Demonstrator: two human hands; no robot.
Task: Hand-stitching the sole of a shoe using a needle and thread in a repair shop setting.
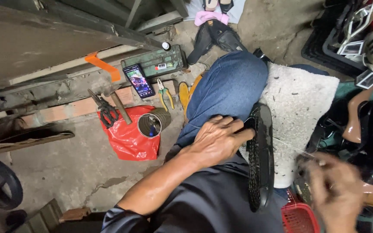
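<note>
My left hand (218, 140) clamped the black shoe (260, 155); right hand (335, 190), blurred, pinched taut thread (292, 147); stitching looked unfinished.

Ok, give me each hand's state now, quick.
Left hand: closed on the black woven shoe.
Right hand: blurred, seems to pull a thread; grip unclear.

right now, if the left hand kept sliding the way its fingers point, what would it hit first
The left hand points right, its fingers already on the black shoe on the lap. It would press into that shoe first; past it lies the white fuzzy cloth. Depth is hard to judge.
</note>
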